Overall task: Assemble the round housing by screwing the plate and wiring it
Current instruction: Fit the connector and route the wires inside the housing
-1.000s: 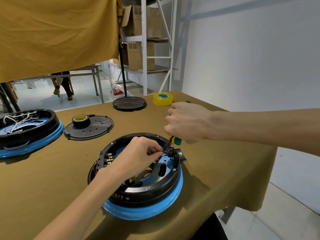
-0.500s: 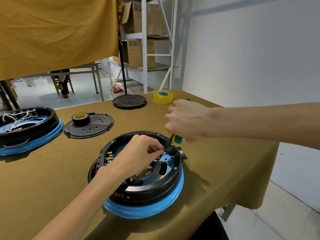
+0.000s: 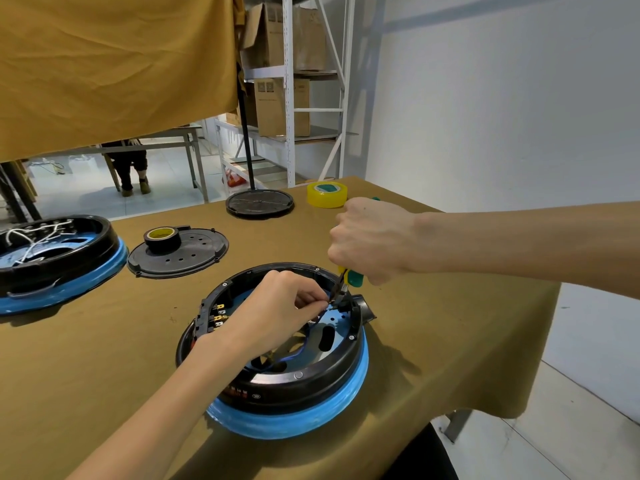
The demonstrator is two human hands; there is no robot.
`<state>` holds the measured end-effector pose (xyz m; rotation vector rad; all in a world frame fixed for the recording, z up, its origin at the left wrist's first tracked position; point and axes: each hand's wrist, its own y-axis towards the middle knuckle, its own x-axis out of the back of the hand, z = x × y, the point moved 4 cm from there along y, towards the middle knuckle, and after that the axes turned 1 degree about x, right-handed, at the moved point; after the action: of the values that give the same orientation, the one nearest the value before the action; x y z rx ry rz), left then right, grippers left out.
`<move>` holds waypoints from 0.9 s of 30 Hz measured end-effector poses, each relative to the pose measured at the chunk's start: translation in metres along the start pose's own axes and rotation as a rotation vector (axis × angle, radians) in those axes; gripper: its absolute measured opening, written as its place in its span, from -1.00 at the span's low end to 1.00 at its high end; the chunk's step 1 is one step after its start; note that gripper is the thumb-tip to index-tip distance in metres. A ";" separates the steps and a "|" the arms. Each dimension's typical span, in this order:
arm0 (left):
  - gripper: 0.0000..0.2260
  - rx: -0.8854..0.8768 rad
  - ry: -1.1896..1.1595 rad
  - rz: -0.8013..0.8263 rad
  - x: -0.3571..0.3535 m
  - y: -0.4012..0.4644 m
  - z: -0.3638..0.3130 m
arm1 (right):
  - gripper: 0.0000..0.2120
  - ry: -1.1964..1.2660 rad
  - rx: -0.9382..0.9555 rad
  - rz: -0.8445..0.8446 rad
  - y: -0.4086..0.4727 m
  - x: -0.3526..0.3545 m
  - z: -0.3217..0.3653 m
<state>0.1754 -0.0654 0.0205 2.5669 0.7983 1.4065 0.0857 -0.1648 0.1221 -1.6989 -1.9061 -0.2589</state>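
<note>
Your round housing, black w/ a blue base ring, sits on the mustard-cloth table at centre, near the table's front edge. Your left hand reaches over its rim from 7 o'clock; fingers curled, thumb & forefinger pinching something small at the housing's 2 o'clock inner edge, too small to tell if wire or screw. Your right hand is a closed fist wrapped round a screwdriver w/ green-yellow handle, coming in from 3 o'clock; the shaft angles down to that same 2 o'clock spot, just beside your left fingertips. A short black spout sticks out of the rim there. Inside the housing a blue plate w/ an oval slot shows at the right; brass terminals sit at 9 o'clock on the inner wall. On the table: at 10 o'clock from the housing, a flat black lid w/ a black tape roll resting on it; at far 9 o'clock, a second housing w/ white wires inside; at 12 o'clock, a round black stand base w/ a pole rising; at 1 o'clock, a yellow tape roll, well apart from the housing, just behind your right hand.
</note>
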 end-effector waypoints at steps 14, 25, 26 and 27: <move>-0.84 -0.059 0.019 -0.137 0.020 -0.006 -0.011 | -0.78 0.618 -0.481 -0.135 -0.025 -0.060 -0.022; -0.76 0.414 0.053 -0.222 0.056 -0.029 0.049 | -0.34 0.947 -0.945 0.001 0.018 -0.175 0.051; -0.73 0.424 0.020 -0.237 0.058 -0.031 0.054 | -0.35 0.964 -0.935 -0.014 0.021 -0.176 0.049; -0.71 0.437 0.004 -0.245 0.059 -0.032 0.058 | -0.37 1.008 -0.945 -0.045 0.024 -0.178 0.046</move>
<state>0.2353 0.0003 0.0209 2.6319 1.5096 1.2763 0.1018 -0.2888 -0.0149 -1.4897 -1.0443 -1.8473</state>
